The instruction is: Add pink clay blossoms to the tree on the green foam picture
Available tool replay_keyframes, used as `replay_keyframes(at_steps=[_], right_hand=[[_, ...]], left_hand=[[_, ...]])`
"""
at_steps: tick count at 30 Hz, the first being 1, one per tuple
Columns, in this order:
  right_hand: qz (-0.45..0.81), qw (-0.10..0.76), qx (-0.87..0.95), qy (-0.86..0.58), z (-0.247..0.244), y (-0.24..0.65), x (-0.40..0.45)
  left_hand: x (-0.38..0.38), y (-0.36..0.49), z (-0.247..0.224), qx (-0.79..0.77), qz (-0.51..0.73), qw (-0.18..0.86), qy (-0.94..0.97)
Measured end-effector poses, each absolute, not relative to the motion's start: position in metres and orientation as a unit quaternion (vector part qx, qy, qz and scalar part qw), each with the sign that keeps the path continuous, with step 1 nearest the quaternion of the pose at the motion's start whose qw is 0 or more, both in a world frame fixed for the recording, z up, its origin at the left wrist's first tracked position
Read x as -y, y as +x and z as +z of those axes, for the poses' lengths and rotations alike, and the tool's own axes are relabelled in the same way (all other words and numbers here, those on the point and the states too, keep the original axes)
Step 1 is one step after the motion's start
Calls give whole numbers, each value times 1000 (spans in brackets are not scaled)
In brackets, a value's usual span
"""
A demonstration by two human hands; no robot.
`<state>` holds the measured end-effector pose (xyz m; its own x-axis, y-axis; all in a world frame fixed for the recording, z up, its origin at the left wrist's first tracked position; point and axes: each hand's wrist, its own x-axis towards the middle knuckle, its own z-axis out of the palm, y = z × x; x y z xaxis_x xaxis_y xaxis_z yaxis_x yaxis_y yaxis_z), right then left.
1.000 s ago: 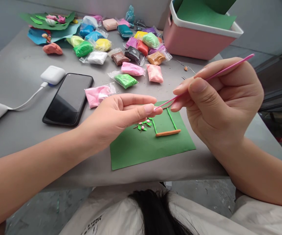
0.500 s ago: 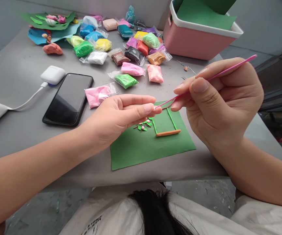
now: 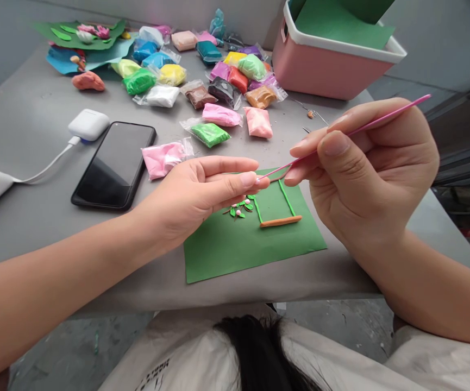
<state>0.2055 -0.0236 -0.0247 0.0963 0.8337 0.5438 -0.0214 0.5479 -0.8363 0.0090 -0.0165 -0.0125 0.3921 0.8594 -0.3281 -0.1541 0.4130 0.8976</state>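
Above the green sheet [image 3: 235,255], our left hand [image 3: 208,190] pinches a tiny pale piece [image 3: 258,181], our right hand [image 3: 367,168] the pink stick [image 3: 398,112], its tip there; pushing too hard could squash the piece.

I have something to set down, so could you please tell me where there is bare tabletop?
Bare tabletop lies left of the coral lump and white case, and between the phone and left forearm. It is crowded behind the left hand, where bagged packets spread to the pink bin.
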Motion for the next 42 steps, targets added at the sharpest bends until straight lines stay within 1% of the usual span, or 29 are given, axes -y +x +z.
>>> replay_keyframes(at_steps=[15,24,34,42], right_hand=[[339,637,595,-355,-33,208,23],[362,637,591,-336,-23,209,24],[365,617,588,-374,-20,208,30],[384,617,580,-370,-16,208,31]], left_hand=[[17,7,-14,-410,344,737,414],[18,10,-14,-401,360,724,430],[15,10,-18,-384,360,730,435],[13,12,-16,-397,360,725,432]])
